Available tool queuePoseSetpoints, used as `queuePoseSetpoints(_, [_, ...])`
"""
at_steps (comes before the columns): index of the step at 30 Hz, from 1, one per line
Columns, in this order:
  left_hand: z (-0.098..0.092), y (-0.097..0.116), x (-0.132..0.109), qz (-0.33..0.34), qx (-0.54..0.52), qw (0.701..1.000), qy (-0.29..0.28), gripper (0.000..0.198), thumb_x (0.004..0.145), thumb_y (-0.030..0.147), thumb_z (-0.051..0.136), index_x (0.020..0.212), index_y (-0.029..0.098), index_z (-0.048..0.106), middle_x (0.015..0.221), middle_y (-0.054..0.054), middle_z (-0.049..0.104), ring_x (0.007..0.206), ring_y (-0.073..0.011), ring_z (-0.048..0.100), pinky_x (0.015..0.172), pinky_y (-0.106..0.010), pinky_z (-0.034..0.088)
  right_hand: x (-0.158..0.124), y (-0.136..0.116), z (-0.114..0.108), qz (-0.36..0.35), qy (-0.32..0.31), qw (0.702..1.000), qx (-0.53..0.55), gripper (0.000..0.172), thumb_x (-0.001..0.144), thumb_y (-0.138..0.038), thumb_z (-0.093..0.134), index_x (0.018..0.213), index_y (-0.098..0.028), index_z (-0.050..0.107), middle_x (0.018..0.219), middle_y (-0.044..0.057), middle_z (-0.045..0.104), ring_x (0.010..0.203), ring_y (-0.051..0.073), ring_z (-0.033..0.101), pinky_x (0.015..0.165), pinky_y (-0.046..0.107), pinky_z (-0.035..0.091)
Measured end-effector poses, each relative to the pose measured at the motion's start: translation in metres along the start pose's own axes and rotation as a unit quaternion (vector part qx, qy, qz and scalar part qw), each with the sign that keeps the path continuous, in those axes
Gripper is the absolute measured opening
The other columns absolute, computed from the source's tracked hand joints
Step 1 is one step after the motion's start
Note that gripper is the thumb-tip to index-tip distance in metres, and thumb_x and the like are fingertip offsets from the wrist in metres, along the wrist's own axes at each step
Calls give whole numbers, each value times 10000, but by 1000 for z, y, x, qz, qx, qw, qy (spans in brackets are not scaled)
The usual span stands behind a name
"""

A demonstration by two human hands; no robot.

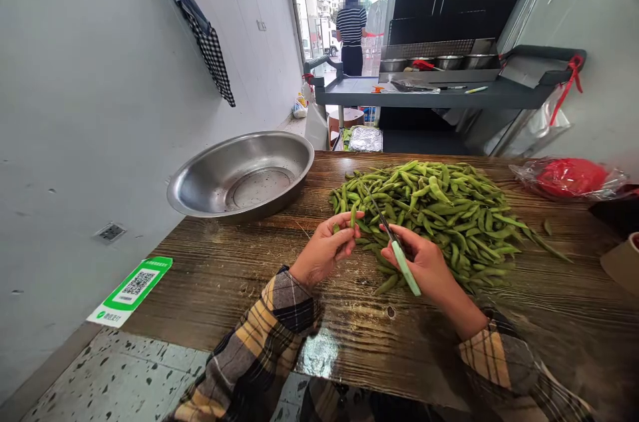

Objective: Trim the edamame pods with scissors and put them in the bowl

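Holding one pod point(353, 214), left hand point(324, 250); right hand point(426, 265), one scissors point(394, 243).

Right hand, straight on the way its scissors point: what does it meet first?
Probably the pod pile: the scissors tips already lie over its near edge, though depth is unclear.

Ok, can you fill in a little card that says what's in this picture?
left hand: pinches one edamame pod
right hand: grips a cutting tool with a pale green handle, blade toward the pod
pile of edamame pods: heaped on the wooden table, behind both hands
steel basin: at the table's far left corner
person: striped shirt, far back by the door
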State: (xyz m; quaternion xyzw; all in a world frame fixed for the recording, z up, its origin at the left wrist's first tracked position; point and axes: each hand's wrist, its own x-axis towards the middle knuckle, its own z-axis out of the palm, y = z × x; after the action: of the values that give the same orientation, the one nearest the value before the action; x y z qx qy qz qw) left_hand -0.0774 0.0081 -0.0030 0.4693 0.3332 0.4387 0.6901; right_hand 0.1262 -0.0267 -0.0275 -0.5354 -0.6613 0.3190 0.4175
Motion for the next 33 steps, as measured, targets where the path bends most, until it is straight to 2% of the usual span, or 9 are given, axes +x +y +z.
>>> queuePoseSetpoints(3, [0, 0, -1, -3, -6, 1000, 12, 362, 831, 413, 633, 1094, 165, 660, 765, 0, 568, 479, -26, 456, 394, -172, 193, -1, 0, 1, -12, -4, 1000, -24, 522, 805, -426, 634, 1220, -111, 629, 981, 116, 718, 866, 245, 661, 771, 357, 508])
queuePoseSetpoints(6, [1, -1, -1, 17, 19, 999, 27, 330, 804, 418, 663, 1014, 164, 682, 807, -14, 617, 456, -22, 457, 387, -177, 172, -1, -1, 1, -18, -5, 999, -37, 506, 807, -428, 623, 1212, -124, 634, 979, 110, 723, 874, 251, 666, 777, 366, 511])
queuePoseSetpoints(12, [3, -1, -1, 52, 84, 992, 77, 270, 739, 350, 733, 868, 121, 673, 899, -57, 707, 403, -15, 446, 399, -191, 288, -1, -6, 0, -15, -29, 998, -50, 540, 799, -424, 615, 1235, -105, 625, 941, 116, 729, 840, 256, 678, 772, 375, 519])
queuePoseSetpoints(15, [4, -1, -1, 56, 67, 994, 64, 285, 777, 344, 698, 963, 136, 638, 814, -30, 694, 362, -16, 415, 373, -188, 255, -2, -9, 1, -24, -34, 998, -53, 544, 783, -411, 624, 1225, -95, 632, 909, 118, 732, 815, 256, 680, 776, 382, 520])
queuePoseSetpoints(18, [3, 0, -2, 44, 32, 998, 40, 338, 818, 364, 649, 1086, 163, 603, 808, -25, 674, 388, -33, 467, 371, -181, 205, -2, -9, 2, -28, -27, 998, -56, 542, 770, -405, 633, 1216, -98, 638, 896, 117, 735, 796, 255, 683, 766, 382, 525])
queuePoseSetpoints(22, [1, 1, -3, 35, 56, 998, 19, 321, 852, 407, 601, 1038, 147, 631, 901, -65, 676, 454, -49, 523, 389, -192, 195, -1, -8, 2, -28, -22, 998, -59, 511, 784, -403, 626, 1206, -116, 643, 916, 110, 736, 795, 246, 683, 770, 377, 530])
queuePoseSetpoints(25, [1, 0, -2, 65, 111, 990, 51, 274, 799, 372, 677, 911, 122, 681, 802, -28, 648, 461, -25, 451, 432, -188, 276, -1, -6, 2, -36, -24, 997, -60, 511, 784, -392, 639, 1209, -108, 638, 925, 109, 733, 801, 239, 679, 801, 379, 529])
queuePoseSetpoints(28, [2, -1, -1, 84, 102, 987, 86, 250, 727, 343, 750, 808, 127, 654, 760, -2, 626, 468, -21, 414, 439, -178, 306, -3, -6, 4, -53, -26, 997, -57, 497, 787, -375, 651, 1214, -122, 632, 988, 108, 721, 836, 227, 674, 823, 362, 529])
queuePoseSetpoints(33, [4, -1, -2, 75, 57, 993, 75, 308, 701, 370, 769, 800, 153, 575, 678, 18, 613, 434, -29, 391, 389, -166, 277, -7, -9, 5, -88, -51, 991, -82, 514, 787, -323, 670, 1268, -164, 584, 1009, 86, 673, 845, 208, 638, 787, 345, 531])
